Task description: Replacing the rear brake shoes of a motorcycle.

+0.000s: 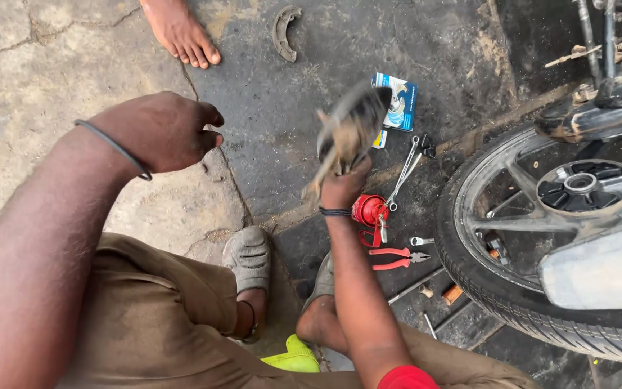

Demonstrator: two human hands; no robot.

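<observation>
Metal, dark and grimy: that's the curved brake shoe (350, 122) held up near the middle of the frame, blurred, so fine detail is lost. The right hand (345, 189) is clenched around its lower end, with what looks like a scrap of brownish paper or cloth (325, 162) against it, though the blur makes that hard to call. The left hand (163, 131) hangs free in the upper left of centre, fingers loosely curled, gripping nothing.

My guess on handling: stiff cast part, no flex, light enough for one hand but denser than it looks. The lining face is probably dusty and could be greasy, so it may slip. I'd pinch it by the metal web or the ends rather than the friction surface. It won't shatter, but the lining can chip if it's dropped on concrete.

Around it on the floor (311, 43): a second brake shoe (284, 32) at top centre, a blue and white small box (399, 102) just behind the held one, a red oil can (368, 210) below the right hand, red-handled pliers (397, 258), and long-nosed pliers (409, 166). The motorbike rear wheel (534, 238) fills the right side. Another person's bare foot (181, 30) sits at the top.
</observation>
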